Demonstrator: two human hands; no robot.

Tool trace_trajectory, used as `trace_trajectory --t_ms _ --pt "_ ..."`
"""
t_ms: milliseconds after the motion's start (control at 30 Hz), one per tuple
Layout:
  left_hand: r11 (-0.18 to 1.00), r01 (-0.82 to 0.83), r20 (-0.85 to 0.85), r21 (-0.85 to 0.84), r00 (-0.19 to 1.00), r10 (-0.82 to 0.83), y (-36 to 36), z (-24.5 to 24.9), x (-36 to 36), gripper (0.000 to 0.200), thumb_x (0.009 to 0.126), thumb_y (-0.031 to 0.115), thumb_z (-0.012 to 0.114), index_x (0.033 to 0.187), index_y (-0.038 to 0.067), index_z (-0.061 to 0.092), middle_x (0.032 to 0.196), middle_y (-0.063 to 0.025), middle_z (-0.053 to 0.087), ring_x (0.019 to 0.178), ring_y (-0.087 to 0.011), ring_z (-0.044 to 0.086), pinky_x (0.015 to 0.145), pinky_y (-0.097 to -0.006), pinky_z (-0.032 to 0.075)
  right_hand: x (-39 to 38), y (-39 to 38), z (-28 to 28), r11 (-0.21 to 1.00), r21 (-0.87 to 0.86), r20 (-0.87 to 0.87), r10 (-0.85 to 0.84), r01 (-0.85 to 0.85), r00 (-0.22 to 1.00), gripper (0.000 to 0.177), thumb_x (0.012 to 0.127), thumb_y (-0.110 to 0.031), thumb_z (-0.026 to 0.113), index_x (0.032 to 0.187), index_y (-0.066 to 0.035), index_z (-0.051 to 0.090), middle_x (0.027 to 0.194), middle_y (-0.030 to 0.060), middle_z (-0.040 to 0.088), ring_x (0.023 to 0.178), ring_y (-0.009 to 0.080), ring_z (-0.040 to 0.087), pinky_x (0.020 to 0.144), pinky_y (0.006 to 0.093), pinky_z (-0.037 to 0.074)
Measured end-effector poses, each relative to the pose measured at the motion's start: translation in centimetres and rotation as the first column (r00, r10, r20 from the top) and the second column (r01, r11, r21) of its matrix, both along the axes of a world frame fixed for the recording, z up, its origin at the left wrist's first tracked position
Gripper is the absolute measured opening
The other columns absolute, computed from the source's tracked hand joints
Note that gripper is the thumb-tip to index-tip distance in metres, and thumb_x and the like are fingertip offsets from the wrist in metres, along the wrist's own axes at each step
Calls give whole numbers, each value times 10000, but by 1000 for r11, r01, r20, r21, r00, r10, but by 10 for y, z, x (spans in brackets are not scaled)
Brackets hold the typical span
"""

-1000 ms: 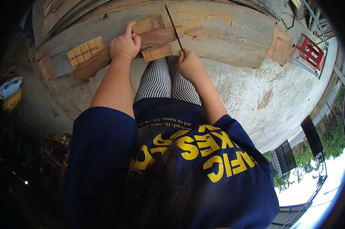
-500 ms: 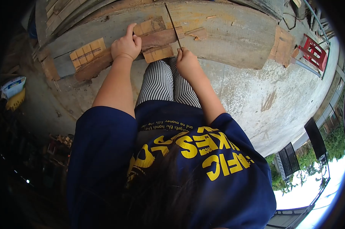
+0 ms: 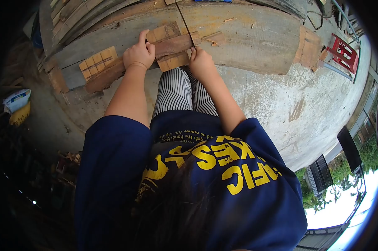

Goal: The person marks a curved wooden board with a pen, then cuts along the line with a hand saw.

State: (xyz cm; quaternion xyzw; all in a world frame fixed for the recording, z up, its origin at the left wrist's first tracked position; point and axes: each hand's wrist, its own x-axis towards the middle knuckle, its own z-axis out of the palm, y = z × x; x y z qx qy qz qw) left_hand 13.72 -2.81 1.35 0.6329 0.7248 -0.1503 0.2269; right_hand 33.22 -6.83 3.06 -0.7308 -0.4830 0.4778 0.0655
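My left hand [image 3: 138, 55] presses down and grips a long reddish-brown strip of wood [image 3: 174, 44], its forefinger stretched toward a wooden block [image 3: 163, 32] behind the strip. In my right hand [image 3: 202, 63] is a saw [image 3: 184, 21] with a long, thin dark blade, seen nearly edge-on. The blade crosses the strip near its right end and runs away from me; its teeth and most of the handle are hidden. A second block [image 3: 173, 62] lies under the strip's near side, by my knees. Another block with dark lines [image 3: 98, 62] is at the left.
Everything rests on a wide, weathered plank [image 3: 255, 46]. Wood chips [image 3: 216, 38] lie right of the blade. A red plastic stool [image 3: 343, 54] stands at the far right. Stacked boards [image 3: 78, 16] are at the back left, and sacks [image 3: 18, 106] lie on the left floor.
My right hand has moved forward, closer to the strip, and the saw reaches farther away from me. My left hand keeps its grip. A blue thing shows at the top edge now.
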Motion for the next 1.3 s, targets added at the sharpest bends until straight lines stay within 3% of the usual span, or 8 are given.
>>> trace_trajectory --t_ms 133,200,500,767,1033,1300 --pt "1000 12 14 -19 1000 -12 0 1 1 456 825 272 398 1280 277 378 707 -128 658 647 -334 639 624 -447 501 21 -44 24 999 -24 -13 26 -26 1000 305 937 -226 402 896 31 562 802 317 592 789 479 577 726 508 476" --pt "1000 -11 24 -15 1000 11 0 -1 0 451 827 274 399 1277 279 380 720 -131 661 662 -337 641 628 -451 500 28 -67 41 991 -117 -8 57 -58 998 296 936 -219 401 908 31 557 797 320 589 779 480 576 724 509 476" --pt "1000 5 3 24 1000 -6 -2 -3 0 434 835 272 392 1270 277 385 702 -134 655 648 -345 636 602 -453 489 8 -32 13 997 -72 -13 2 -3 1000 294 935 -220 399 929 31 554 813 317 598 807 469 587 756 516 474" --pt "998 11 7 69 1000 -11 -3 -6 -1 427 834 272 385 1261 277 394 688 -142 648 647 -353 632 596 -458 486 22 -103 46 991 -130 -3 -31 31 1000 307 940 -234 388 933 25 552 810 312 602 803 467 591 753 520 471" --pt "988 28 28 151 999 -33 -7 -7 -1 415 836 290 371 1248 275 412 731 -156 656 696 -360 636 634 -468 486 11 -99 36 988 11 -7 -154 154 988 318 940 -241 392 898 20 568 814 300 606 797 457 593 742 510 477" --pt "990 11 16 142 1000 -14 -5 -6 1 420 842 305 355 1258 269 407 784 -162 665 752 -363 640 685 -471 483 -1 -94 45 980 -17 89 -198 200 976 353 960 -274 363 942 8 575 838 286 622 819 443 607 748 504 485"
